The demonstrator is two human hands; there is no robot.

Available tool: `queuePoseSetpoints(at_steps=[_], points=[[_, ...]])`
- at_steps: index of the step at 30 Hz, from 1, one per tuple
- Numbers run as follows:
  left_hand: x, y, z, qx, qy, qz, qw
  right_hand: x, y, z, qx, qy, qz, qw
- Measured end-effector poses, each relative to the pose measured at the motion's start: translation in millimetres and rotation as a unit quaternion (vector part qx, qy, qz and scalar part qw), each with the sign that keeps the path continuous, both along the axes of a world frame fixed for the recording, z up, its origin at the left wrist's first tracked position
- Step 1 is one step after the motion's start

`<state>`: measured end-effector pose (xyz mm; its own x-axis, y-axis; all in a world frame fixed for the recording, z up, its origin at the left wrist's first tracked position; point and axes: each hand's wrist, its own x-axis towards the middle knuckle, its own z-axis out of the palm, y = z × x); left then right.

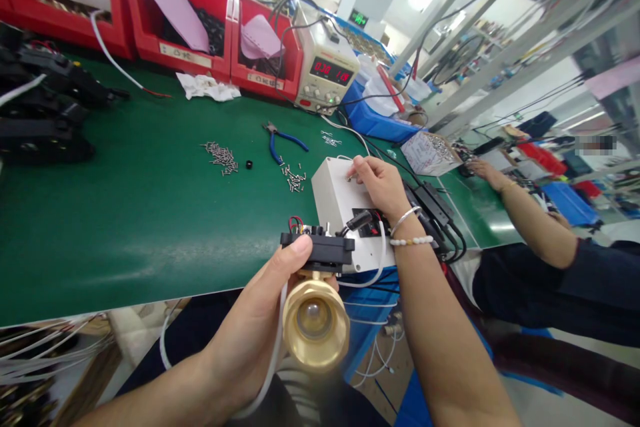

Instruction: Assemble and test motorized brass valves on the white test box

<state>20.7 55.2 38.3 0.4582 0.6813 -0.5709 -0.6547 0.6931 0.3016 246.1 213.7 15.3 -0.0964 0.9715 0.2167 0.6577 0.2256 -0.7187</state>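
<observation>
My left hand [255, 320] is closed around a brass valve [315, 323] that carries a black actuator base [317, 248] with red wires on top. It holds the valve just off the near edge of the green mat, open end facing me. My right hand [381, 181] rests on a white control box [333, 203], fingers pinched at a small switch on its top. A white cable [273, 363] runs under my left hand.
Small screws [221, 157] lie in piles on the green mat [150, 213], with blue-handled pliers [280, 140]. Red bins [190, 27] and a power supply [326, 73] stand at the back. Black housings [45, 113] sit left. Another person's arm [525, 213] reaches in at right.
</observation>
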Motion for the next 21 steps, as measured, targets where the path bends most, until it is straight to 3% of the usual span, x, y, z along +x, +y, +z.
queuePoseSetpoints(at_steps=[10,21], points=[[1.7,3.5,-3.4,-0.064,-0.032,-0.001,0.997,-0.4,2.7,-4.8,-0.015,0.083,-0.031,0.996],[5.7,4.8,-1.0,-0.038,-0.017,0.005,0.999,2.4,1.1,-5.7,-0.029,0.074,0.019,0.997]])
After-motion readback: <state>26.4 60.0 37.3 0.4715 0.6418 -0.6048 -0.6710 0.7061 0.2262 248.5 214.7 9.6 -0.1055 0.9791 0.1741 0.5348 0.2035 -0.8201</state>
